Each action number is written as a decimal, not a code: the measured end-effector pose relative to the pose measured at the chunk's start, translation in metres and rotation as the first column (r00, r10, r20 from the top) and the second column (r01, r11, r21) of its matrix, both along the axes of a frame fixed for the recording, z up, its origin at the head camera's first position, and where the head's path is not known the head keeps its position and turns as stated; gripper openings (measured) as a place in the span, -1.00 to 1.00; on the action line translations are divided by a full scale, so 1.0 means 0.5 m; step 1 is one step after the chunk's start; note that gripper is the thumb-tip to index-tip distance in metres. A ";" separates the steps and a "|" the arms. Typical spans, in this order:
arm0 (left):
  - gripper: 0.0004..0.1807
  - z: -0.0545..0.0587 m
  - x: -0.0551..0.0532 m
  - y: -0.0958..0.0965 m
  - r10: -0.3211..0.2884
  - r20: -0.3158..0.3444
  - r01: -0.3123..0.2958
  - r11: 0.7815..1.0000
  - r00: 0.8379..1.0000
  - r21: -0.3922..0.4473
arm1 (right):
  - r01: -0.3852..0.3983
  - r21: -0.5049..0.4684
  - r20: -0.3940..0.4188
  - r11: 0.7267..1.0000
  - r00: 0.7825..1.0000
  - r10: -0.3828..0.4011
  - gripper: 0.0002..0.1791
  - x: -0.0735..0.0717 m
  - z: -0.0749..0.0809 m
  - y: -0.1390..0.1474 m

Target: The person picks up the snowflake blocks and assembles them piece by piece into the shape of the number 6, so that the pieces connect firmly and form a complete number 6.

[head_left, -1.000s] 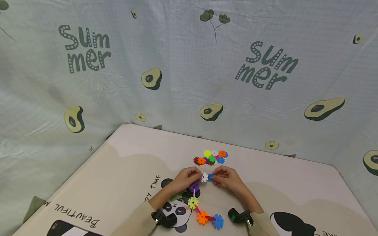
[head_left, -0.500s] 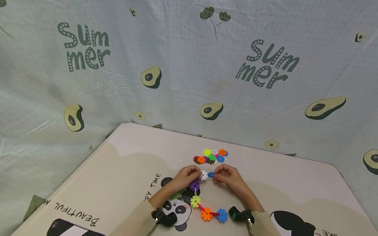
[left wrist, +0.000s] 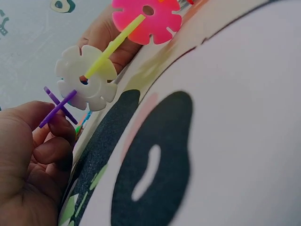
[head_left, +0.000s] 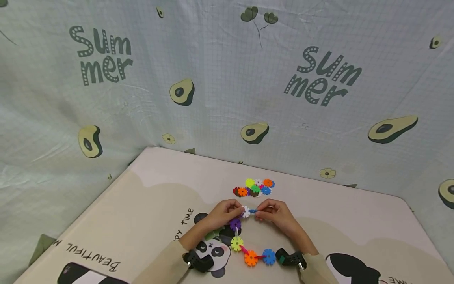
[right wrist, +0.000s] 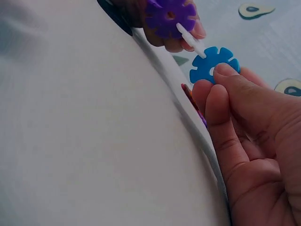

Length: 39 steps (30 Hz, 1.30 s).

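Observation:
A chain of slotted snowflake discs hangs from my left hand (head_left: 224,213), whose thumb and fingers pinch a purple disc (right wrist: 170,19). In the head view a white disc (head_left: 246,212) shows at those fingertips. My right hand (head_left: 274,211) pinches a blue disc (right wrist: 215,66) between thumb and fingers, its edge right at the white disc's rim. Down the chain follow another purple disc (head_left: 235,225), a yellow disc (head_left: 237,243), a pink disc (left wrist: 147,20), an orange disc (head_left: 251,258), a red disc (head_left: 261,256) and a blue end disc (head_left: 269,256).
Behind the hands lies a loose cluster of colourful discs (head_left: 254,189). The table cover (head_left: 159,221) bears panda prints and lettering. A pale curtain (head_left: 213,59) with avocado prints stands along the table's far and left edges. Each wrist wears a black camera band (head_left: 291,258).
The blue disc in the right hand has turned from face-on to nearly edge-on beside the white disc. The chain's lower end has swung right and slightly up. Both hands have barely moved.

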<state>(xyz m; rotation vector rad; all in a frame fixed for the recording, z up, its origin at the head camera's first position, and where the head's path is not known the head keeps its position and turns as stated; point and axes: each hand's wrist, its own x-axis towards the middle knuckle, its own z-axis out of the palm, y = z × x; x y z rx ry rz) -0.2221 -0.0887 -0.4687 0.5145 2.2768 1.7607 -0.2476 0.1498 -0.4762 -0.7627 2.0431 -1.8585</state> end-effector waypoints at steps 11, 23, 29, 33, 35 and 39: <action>-0.81 -0.004 -0.003 -0.003 -0.050 -0.039 0.050 0.999 0.998 -0.012 | 0.017 0.030 -0.020 0.999 1.000 -0.016 -0.78 0.000 -0.001 0.000; -0.79 -0.004 -0.004 0.000 -0.027 -0.043 0.026 0.999 0.999 -0.022 | 0.029 0.019 -0.096 0.999 0.995 -0.027 -0.85 -0.001 -0.003 -0.005; -0.79 -0.005 -0.006 0.001 -0.008 -0.040 0.006 1.000 0.999 -0.029 | 0.001 -0.026 -0.105 1.000 0.994 -0.004 -0.85 -0.005 -0.004 -0.009; -0.79 0.013 0.005 0.002 -0.015 -0.031 0.015 1.000 0.999 -0.002 | 0.025 -0.028 -0.078 0.999 0.997 -0.027 -0.83 -0.004 -0.004 -0.011; -0.79 0.034 0.018 0.002 -0.022 -0.020 0.023 1.000 1.000 0.018 | 0.041 -0.015 -0.051 0.999 0.998 -0.041 -0.80 -0.002 -0.004 -0.012; -0.77 0.026 0.011 0.001 -0.024 -0.018 0.025 0.999 1.000 0.023 | 0.055 0.008 -0.020 0.998 0.998 -0.055 -0.77 -0.001 -0.001 -0.013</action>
